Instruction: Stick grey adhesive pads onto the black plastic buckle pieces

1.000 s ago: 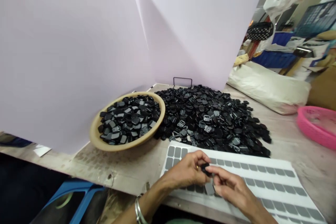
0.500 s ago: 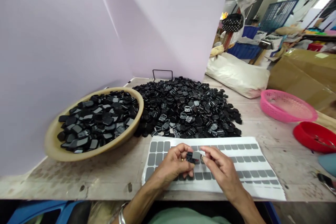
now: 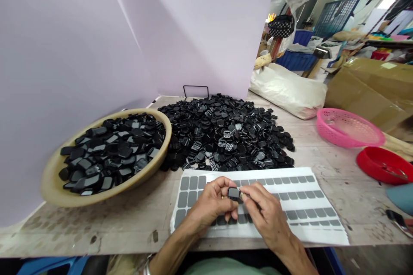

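Between the thumb and fingers of my left hand (image 3: 214, 202) is a small black plastic piece (image 3: 232, 194) with a grey sticker on its face. My right hand (image 3: 263, 208) is closed in a pinch at the right edge of that piece. What sits between its fingertips is too small to make out. Both hands are just above a white sheet (image 3: 209, 233) carrying rows of grey stickers (image 3: 299, 215). Beyond the sheet lies a wide heap of similar black pieces (image 3: 222, 133).
On the left stands a beige basin (image 3: 48, 195) full of black pieces with grey faces. To the right are a pink basket (image 3: 350, 131), a red bowl (image 3: 371, 169) and a white sack (image 3: 287, 88). A lilac panel (image 3: 193, 30) rises behind the table.
The grey sticker, earlier out to the right of the black piece, now lies over its face. My right hand has moved left against the piece. The camera view has shifted slightly.
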`<state>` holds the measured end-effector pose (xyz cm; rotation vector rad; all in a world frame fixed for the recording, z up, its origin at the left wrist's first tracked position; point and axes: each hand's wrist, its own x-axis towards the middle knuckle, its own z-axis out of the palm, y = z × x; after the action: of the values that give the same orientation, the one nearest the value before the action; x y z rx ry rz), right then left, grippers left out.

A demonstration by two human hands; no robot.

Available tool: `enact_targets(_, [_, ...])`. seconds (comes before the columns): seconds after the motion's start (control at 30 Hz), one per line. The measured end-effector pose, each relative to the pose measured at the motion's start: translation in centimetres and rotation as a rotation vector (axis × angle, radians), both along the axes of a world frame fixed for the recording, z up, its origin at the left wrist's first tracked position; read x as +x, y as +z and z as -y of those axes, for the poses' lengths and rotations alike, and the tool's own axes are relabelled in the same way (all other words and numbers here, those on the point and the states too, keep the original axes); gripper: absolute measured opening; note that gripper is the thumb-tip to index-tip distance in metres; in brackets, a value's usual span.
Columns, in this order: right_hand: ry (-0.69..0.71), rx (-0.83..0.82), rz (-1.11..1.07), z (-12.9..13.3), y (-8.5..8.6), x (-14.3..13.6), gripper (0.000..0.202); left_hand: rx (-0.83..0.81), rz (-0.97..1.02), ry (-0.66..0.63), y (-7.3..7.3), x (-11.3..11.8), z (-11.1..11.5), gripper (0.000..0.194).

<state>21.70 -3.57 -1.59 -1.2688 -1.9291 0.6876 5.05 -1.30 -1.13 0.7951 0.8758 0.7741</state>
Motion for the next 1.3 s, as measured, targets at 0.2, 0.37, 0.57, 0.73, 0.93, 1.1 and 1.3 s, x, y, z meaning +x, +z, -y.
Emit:
enact_targets(0.2, [0.011,0.032,0.036,0.0,-0.2,-0.2,0.022,0.02,-0.01,0.002,0.2,-0.1,0.1,0.035])
enact_targets(0.37, [0.0,0.055,0.092,0.1,-0.5,-0.5,0.022,0.019,-0.02,0.015,0.1,0.0,0.2,0.035])
enact_targets(0.57, [-0.036,0.099,0.191,0.3,-0.8,-0.5,0.024,0.023,-0.023,0.023,-0.1,0.1,0.1,0.039])
enact_targets(0.73, [-0.027,0.12,0.241,0.6,-0.8,-1.1,0.025,0.11,-0.053,0.017,-0.8,0.1,0.4,0.028])
enact_targets(0.93, [-0.022,0.137,0.321,0.1,-0.7,-1.3,0.025,0.377,-0.408,0.086,-0.1,-1.8,0.7,0.016])
enact_targets(1.1, [-0.202,-0.005,0.421,-1.0,-0.6,0.6,0.022,0.405,-0.588,0.346,1.9,-6.5,-0.3,0.017])
enact_targets(1.3, [-0.05,-0.049,0.485,-0.9,0.0,-1.6,0.015,0.437,-0.684,-0.02,1.3,-8.2,1.7,0.018])
